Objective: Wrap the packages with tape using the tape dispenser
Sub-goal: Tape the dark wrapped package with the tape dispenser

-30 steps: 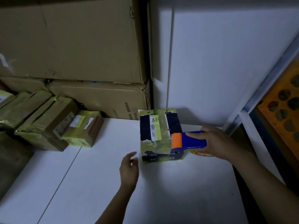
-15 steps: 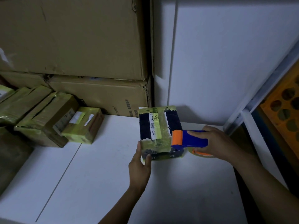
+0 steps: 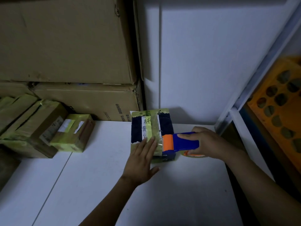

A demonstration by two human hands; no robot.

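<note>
A dark blue package (image 3: 166,126) with yellow-green tape bands and a white label sits on the white table (image 3: 97,185) near the back wall. My left hand (image 3: 141,157) lies flat on its near top edge, fingers spread, pressing the tape. My right hand (image 3: 206,144) grips the blue tape dispenser (image 3: 182,141), whose orange roller touches the package's right top edge. Part of the tape roll shows under that hand.
Several taped parcels (image 3: 71,132) lie at the left of the table. Big cardboard boxes (image 3: 68,46) are stacked behind them. A white wall panel stands behind the package. At the right are a shelf frame (image 3: 234,111) and an orange crate (image 3: 280,101).
My left hand rose from the table to the package's left front corner, then onto its top over the tape. The dispenser in my right hand stayed at the package's right edge.
</note>
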